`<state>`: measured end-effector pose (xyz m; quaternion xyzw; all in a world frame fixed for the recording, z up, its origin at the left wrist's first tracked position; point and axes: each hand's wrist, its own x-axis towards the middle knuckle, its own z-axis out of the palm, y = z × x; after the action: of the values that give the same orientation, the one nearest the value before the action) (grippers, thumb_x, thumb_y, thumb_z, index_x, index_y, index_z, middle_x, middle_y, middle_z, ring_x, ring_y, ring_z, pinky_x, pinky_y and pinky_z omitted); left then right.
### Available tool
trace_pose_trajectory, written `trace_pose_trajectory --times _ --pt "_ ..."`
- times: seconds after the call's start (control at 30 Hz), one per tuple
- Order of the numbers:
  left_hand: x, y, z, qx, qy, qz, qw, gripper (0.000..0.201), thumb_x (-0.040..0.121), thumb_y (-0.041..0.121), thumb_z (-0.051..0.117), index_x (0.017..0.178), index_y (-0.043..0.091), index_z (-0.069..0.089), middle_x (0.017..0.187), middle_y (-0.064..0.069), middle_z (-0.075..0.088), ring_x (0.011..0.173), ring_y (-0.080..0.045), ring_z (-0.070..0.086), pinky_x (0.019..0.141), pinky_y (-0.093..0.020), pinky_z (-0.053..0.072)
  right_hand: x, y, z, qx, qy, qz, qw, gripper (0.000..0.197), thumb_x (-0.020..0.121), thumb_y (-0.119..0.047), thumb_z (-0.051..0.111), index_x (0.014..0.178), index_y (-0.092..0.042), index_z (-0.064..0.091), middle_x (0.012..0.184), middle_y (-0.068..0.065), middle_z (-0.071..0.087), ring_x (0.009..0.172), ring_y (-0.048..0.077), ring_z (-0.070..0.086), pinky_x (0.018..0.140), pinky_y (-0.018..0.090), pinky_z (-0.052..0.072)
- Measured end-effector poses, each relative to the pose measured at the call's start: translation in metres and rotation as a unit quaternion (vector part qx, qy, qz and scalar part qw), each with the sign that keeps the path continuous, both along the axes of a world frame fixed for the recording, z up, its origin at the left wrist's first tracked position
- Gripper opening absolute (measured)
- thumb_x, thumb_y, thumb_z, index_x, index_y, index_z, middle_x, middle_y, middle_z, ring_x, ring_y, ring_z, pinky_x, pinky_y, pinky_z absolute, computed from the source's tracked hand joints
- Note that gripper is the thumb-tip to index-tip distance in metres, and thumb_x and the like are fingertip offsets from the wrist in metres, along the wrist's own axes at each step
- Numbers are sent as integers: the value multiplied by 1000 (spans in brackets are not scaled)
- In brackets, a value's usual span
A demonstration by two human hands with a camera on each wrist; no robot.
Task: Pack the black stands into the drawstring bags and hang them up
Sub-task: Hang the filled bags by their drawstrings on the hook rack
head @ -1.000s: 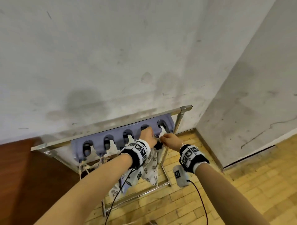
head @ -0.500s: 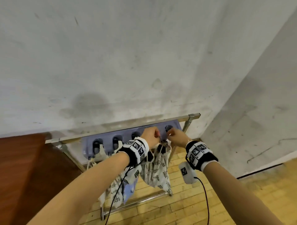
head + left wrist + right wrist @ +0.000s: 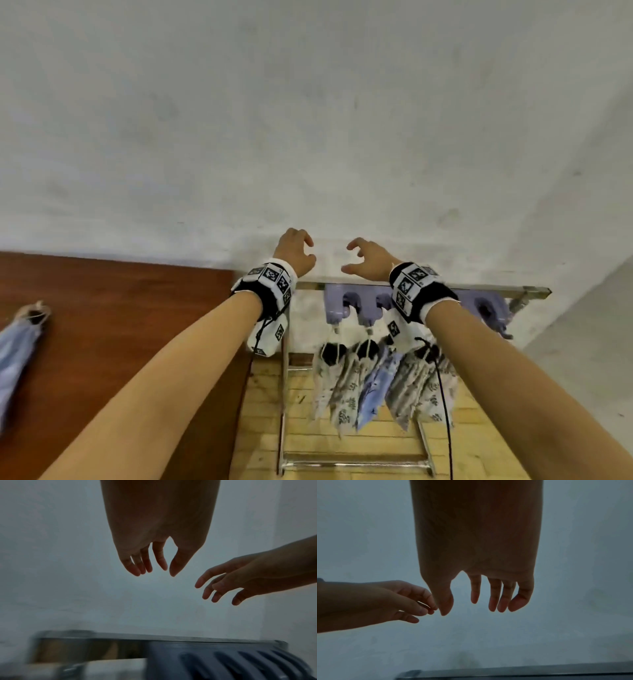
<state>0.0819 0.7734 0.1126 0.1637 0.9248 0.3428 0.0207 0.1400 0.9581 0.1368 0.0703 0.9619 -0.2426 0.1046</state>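
HANDS: left hand [image 3: 295, 251] and right hand [image 3: 368, 262] released, fingers relaxed, grasping nothing | BAGS: drawstring bags [image 3: 380, 380] hang from purple hook rail [image 3: 346, 303], 6 o'clock of hands; blue bag [image 3: 17, 349] on desk [image 3: 120, 325], 9 o'clock | HANDLING: judged soft cloth, stiff stand inside; take by cord.

Printed cloth bags [image 3: 346, 383] hang from a shiny metal rack [image 3: 527, 291].
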Motion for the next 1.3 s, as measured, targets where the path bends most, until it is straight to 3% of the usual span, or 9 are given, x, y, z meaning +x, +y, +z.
trace_pose_trajectory --times 0.17,0.27,0.33,0.5,0.73,1.0,1.13,1.2,1.3 --pt "-4 -190 1 -69 1 104 992 37 81 19 63 116 10 53 132 -13 42 124 -30 38 101 -40 38 -40 -183 -1 52 32 86 994 65 83 -38 66 138 -21 36 136 16 42 126 36 41 100 47 41" --pt "-3 -294 -8 -135 -24 155 978 53 81 34 65 127 13 47 142 -12 35 132 -31 32 104 -43 36 -58 -282 -13 67 18 122 990 69 85 -38 64 144 -22 29 141 18 37 129 39 36 100 49 40" --pt "-1 -355 -16 -163 -43 190 967 61 83 42 62 133 14 43 149 -11 27 137 -31 25 108 -47 32 -67 -343 -25 58 8 144 988 72 85 -39 64 145 -24 26 142 17 35 131 38 34 101 50 40" --pt "-4 -471 -36 -178 -92 258 945 62 88 45 56 138 13 38 154 -11 18 142 -31 17 112 -46 23 -85 -463 -51 55 -16 193 980 76 84 -35 63 148 -27 21 148 15 28 136 38 27 106 54 35" --pt "-50 -584 -70 -150 -172 329 917 55 93 43 48 137 10 42 151 -15 24 139 -35 20 113 -49 23 -145 -564 -91 48 -57 227 971 71 86 -28 61 146 -28 23 150 14 25 136 37 27 105 48 35" --pt "-115 -668 -116 -158 -250 337 894 49 96 42 43 133 10 46 143 -17 38 133 -35 31 110 -46 28 -224 -639 -147 21 -129 216 968 60 90 -23 58 144 -20 31 144 17 33 117 35 53 93 38 47" --pt "-146 -697 -141 -141 -295 317 891 39 96 30 46 129 9 51 137 -17 48 127 -35 41 107 -43 35 -249 -670 -168 9 -160 214 964 51 93 -20 54 141 -23 36 140 15 42 111 30 57 89 35 48" --pt "-166 -709 -152 -105 -312 299 896 31 96 19 47 123 6 55 129 -17 56 121 -33 51 101 -39 42 -264 -685 -179 -7 -164 211 964 48 95 -15 48 141 -26 38 132 13 48 100 26 61 81 32 49" --pt "-197 -726 -165 -84 -333 259 903 29 95 11 49 121 5 57 125 -16 60 117 -31 55 97 -36 45 -280 -708 -192 -13 -165 199 966 52 96 -5 38 141 -30 39 112 11 53 70 18 56 61 29 46"
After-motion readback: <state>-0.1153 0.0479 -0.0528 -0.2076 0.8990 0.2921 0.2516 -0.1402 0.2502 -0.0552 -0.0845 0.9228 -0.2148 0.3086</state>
